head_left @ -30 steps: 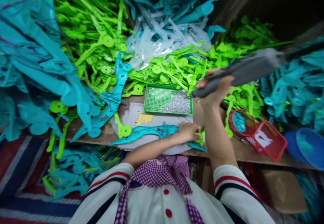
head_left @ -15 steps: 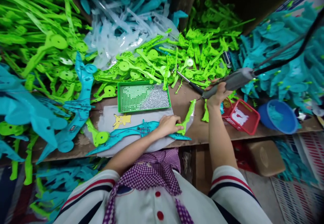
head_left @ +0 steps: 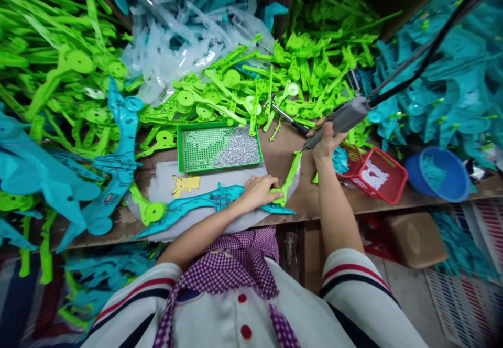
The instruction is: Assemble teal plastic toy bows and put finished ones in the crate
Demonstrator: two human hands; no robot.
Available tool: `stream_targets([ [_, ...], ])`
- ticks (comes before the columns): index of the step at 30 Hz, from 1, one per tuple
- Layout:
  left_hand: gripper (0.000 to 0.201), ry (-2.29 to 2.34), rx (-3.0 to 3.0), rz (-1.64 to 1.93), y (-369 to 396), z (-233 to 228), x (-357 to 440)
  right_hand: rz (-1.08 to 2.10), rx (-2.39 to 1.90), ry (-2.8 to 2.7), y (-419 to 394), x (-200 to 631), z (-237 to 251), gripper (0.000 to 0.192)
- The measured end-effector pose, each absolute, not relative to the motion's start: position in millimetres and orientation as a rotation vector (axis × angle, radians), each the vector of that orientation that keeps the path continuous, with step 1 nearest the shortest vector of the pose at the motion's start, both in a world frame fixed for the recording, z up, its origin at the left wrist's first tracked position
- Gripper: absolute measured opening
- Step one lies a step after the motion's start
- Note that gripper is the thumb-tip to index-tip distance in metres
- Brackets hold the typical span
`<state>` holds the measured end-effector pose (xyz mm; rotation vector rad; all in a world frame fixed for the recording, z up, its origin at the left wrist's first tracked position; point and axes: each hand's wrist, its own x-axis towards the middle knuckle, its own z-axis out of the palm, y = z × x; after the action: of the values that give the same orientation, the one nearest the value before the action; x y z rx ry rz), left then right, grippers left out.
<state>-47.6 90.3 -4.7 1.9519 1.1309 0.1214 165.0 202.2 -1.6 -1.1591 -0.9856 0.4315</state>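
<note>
My right hand (head_left: pixel 327 141) is wrapped round a grey electric screwdriver (head_left: pixel 348 116) with a black cord. Its tip meets the far end of a lime-green plastic arm (head_left: pixel 291 172), which stands out from a long turquoise plastic part (head_left: pixel 192 204). My left hand (head_left: pixel 260 191) is closed on the near end of that green arm, where it joins the turquoise part, and presses it down on a grey cloth (head_left: pixel 161 180). A second green arm (head_left: pixel 151 209) with a round disc is at the turquoise part's left end. Under my fingers the joint is hidden.
Beyond the cloth lies a green perforated tray (head_left: pixel 179 151) of small silver screws. A black-handled screwdriver (head_left: pixel 293 120) lies behind it. Red baskets (head_left: pixel 387 177) and a blue bowl (head_left: pixel 438 175) stand at right. Piles of green parts (head_left: pixel 220 91) and turquoise parts (head_left: pixel 463 86) surround the work.
The electric screwdriver's tip has moved left onto the end of the green arm, and my right hand has shifted slightly left with it. My left hand keeps its hold. The view has shifted a little.
</note>
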Motion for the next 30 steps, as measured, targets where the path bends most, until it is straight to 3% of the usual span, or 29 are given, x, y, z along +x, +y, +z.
stream_targets([
  [9,0.025,1.129,1.924,0.081,94,-3,-47,0.463,-1.148,-0.957,197,162,0,0.053],
  [15,0.03,1.114,1.92,0.107,93,-7,-47,0.339,-1.035,-0.903,196,141,51,0.052],
  [19,0.025,1.102,1.921,0.126,93,-7,-48,0.547,-0.893,-1.035,202,71,72,0.057],
  [24,0.024,1.081,1.956,0.127,93,-7,-49,0.776,-0.953,-1.13,225,-19,45,0.055],
  [30,0.02,1.073,1.979,0.126,93,-11,-50,0.9,-0.927,-1.177,255,-55,14,0.049],
])
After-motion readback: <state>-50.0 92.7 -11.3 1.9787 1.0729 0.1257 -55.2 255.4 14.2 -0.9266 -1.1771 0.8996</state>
